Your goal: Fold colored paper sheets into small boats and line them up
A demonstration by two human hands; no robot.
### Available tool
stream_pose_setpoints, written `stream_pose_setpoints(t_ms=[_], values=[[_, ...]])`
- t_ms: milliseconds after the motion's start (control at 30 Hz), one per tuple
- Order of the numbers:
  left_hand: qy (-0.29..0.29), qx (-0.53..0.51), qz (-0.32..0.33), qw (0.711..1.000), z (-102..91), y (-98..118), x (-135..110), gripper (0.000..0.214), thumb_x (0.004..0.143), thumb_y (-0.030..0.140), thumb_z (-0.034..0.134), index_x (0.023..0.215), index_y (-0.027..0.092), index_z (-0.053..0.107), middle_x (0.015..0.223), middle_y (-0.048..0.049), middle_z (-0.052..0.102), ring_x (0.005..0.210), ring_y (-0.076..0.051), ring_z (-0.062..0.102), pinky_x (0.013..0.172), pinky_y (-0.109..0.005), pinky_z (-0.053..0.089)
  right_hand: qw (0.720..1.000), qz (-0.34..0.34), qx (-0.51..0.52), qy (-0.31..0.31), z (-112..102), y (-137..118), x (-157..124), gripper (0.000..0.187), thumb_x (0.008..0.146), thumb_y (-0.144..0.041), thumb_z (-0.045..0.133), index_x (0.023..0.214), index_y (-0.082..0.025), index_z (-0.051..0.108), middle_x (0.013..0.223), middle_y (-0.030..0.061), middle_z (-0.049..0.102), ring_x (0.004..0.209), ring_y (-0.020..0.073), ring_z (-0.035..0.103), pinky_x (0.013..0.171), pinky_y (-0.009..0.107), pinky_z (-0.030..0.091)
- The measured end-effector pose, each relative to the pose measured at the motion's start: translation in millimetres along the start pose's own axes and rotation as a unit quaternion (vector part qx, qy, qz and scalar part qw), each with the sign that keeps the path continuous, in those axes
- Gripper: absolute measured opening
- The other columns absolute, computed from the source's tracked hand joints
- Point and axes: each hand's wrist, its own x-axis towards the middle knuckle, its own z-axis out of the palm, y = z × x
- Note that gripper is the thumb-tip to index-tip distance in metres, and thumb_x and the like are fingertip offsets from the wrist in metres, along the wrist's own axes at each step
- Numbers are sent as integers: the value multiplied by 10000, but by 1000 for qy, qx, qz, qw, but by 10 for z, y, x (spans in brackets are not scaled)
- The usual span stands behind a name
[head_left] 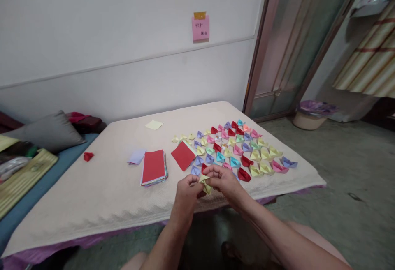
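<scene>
Between my two hands, just over the front edge of the table, is a pale yellow folded paper boat (206,184). My left hand (187,192) pinches it from the left. The fingers of my right hand (224,183) are closed on its right side. Right behind my hands lie rows of small folded paper boats (237,150) in red, yellow, blue, pink, purple and green. To the left are a loose red sheet (183,155) over a pale one and a stack of coloured paper (153,166) with red on top.
A purple sheet (136,157) lies beside the stack, and a pale yellow sheet (154,125) farther back. One red folded piece (88,156) sits at the far left of the cream-covered table (101,196). A pink note (200,27) is taped to the wall; a lined bin (310,116) stands right.
</scene>
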Motion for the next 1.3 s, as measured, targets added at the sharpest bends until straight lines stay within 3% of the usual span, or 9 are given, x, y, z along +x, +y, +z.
stream_pose_setpoints(t_ms=[300, 667, 733, 933, 1133, 1300], values=[[-34, 28, 1, 999, -100, -31, 57, 80, 606, 174, 608, 659, 141, 658, 593, 12, 581, 619, -134, 555, 610, -238, 435, 1000, -1, -19, -12, -26, -17, 18, 205, 539, -117, 619, 732, -179, 589, 499, -73, 503, 403, 53, 358, 404, 192, 231], [49, 223, 89, 970, -36, -19, 46, 71, 607, 170, 553, 606, 169, 624, 459, 49, 506, 471, -101, 422, 482, -217, 300, 996, -58, -71, -19, -32, 47, 56, 191, 537, -135, 586, 718, -194, 577, 540, -61, 496, 478, 91, 407, 458, 209, 291], [51, 211, 81, 973, -33, -27, 54, 47, 593, 173, 566, 584, 166, 612, 446, 52, 485, 463, -98, 413, 477, -217, 294, 994, -71, -87, -19, -25, 72, 53, 174, 551, -144, 592, 717, -196, 579, 544, -59, 485, 489, 95, 401, 465, 213, 293], [-16, 19, -18, 1000, -69, -134, 119, 66, 559, 181, 596, 615, 147, 598, 574, 19, 566, 522, -106, 502, 542, -238, 410, 981, -109, -161, -8, -17, 134, 23, 140, 620, -145, 582, 749, -200, 593, 594, -46, 499, 532, 111, 427, 495, 224, 318], [3, 30, 2, 1000, -60, -140, 134, 68, 507, 120, 617, 565, 137, 585, 487, 41, 525, 459, -84, 468, 500, -216, 397, 980, -101, -170, -15, -17, 109, 36, 120, 609, -133, 574, 711, -193, 593, 566, -47, 498, 510, 106, 417, 482, 221, 314], [-2, 41, 8, 999, -46, -109, 131, 138, 595, 266, 655, 606, 132, 627, 579, 4, 590, 545, -120, 546, 582, -256, 466, 986, -81, -141, -33, -36, 81, 58, 71, 616, -172, 586, 680, -200, 577, 514, -57, 488, 472, 104, 423, 453, 217, 310]])
